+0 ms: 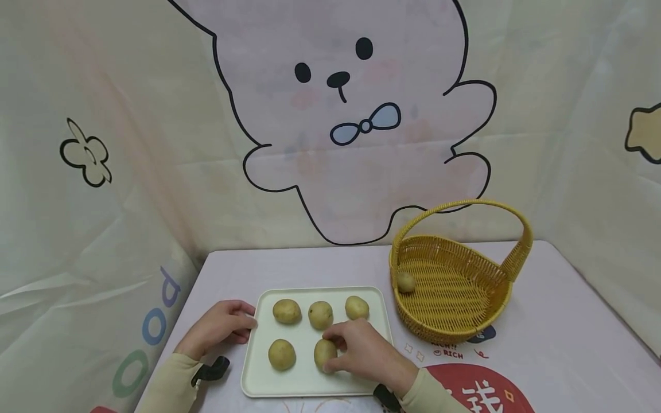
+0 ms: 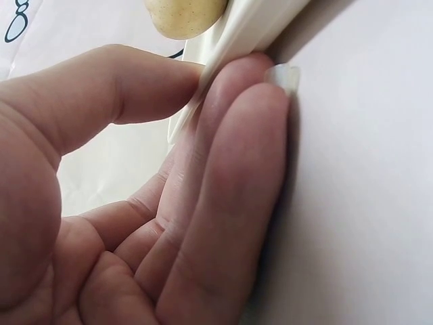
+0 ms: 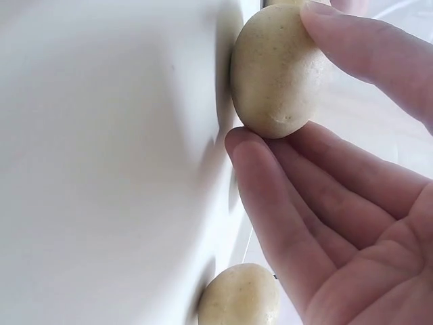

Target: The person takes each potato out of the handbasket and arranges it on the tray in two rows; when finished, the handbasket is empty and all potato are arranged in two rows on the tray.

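Note:
A white tray (image 1: 303, 384) lies on the table with several potatoes on it. Three form the far row: a left potato (image 1: 286, 311), a middle potato (image 1: 320, 315) and a right potato (image 1: 357, 307). In the near row sits another potato (image 1: 282, 354). Beside it, my right hand (image 1: 364, 351) pinches a potato (image 3: 276, 71) between thumb and fingers; in the right wrist view it stands against the tray's surface. At the tray's left edge, my left hand (image 1: 223, 326) grips the rim (image 2: 233, 40), thumb on one side and fingers on the other.
A yellow woven basket (image 1: 449, 335) with a tall handle stands right of the tray. One potato (image 1: 405, 281) lies inside it, at the left. The white tablecloth (image 1: 558, 344) carries red printing, and a cartoon-printed curtain (image 1: 361, 189) hangs behind the table.

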Tool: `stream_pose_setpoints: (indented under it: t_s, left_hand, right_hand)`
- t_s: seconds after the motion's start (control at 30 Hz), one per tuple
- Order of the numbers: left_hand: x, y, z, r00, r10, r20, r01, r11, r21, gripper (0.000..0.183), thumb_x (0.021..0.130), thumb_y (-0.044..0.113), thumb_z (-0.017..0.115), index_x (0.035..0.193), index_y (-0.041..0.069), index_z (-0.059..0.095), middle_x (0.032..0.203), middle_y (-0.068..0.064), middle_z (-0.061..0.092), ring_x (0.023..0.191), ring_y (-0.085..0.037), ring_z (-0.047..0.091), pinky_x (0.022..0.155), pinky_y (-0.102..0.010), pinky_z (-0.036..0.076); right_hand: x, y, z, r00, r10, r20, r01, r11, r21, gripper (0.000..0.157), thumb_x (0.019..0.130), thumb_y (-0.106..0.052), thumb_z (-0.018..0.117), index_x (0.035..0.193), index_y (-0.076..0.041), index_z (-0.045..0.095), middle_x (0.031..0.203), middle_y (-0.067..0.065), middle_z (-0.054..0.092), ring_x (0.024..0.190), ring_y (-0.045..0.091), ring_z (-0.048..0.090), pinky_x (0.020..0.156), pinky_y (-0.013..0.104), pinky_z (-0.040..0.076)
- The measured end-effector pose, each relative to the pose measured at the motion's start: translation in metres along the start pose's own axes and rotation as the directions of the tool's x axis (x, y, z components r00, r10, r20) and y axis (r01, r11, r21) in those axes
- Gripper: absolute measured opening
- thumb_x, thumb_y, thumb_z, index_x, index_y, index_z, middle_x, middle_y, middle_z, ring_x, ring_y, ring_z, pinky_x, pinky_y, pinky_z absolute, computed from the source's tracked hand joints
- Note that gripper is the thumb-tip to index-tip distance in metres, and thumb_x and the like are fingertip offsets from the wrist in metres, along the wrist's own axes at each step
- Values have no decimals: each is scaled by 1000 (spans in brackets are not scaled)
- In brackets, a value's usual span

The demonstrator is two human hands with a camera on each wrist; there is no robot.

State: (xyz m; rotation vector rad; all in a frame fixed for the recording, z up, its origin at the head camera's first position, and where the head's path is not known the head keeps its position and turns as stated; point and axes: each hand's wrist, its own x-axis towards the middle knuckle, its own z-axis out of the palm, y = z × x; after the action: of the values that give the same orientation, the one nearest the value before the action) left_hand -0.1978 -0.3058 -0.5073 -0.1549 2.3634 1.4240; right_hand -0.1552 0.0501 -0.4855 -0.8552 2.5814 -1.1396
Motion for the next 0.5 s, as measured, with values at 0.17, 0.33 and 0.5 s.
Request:
stream_pose_setpoints:
  t_s: [0.17, 0.33, 0.5]
  left_hand:
    - [-1, 1, 0, 1000, -4, 3, 4, 1000, -7, 38, 94, 16, 79, 124, -3, 67, 82, -5, 70, 73, -17, 67, 69, -32, 64]
    - [-1, 2, 0, 1000, -1, 5, 2, 1000, -11, 38, 93, 17, 79, 123, -3, 67, 84, -7, 70, 74, -17, 68, 69, -32, 64]
    - [-1, 2, 0, 1000, 6, 5, -6, 1000, -5, 38, 94, 18, 79, 123, -3, 67, 85, -6, 71, 74, -17, 67, 69, -32, 64]
  right_hand:
    - [-1, -2, 0, 1000, 16, 16, -16, 1000, 6, 42, 76, -22, 97, 112, -8, 80, 96, -7, 79, 86, -3, 67, 80, 20, 57]
    - [-1, -3, 0, 1000, 15, 24, -15, 1000, 7, 40, 76, -20, 96, 111, -9, 80, 94, -8, 77, 85, -2, 66, 79, 19, 55]
    - [-1, -5, -1, 1000, 13, 23, -13, 1000, -7, 40, 76, -21, 96, 112, -10, 81, 95, -9, 77, 85, -1, 66, 79, 19, 55]
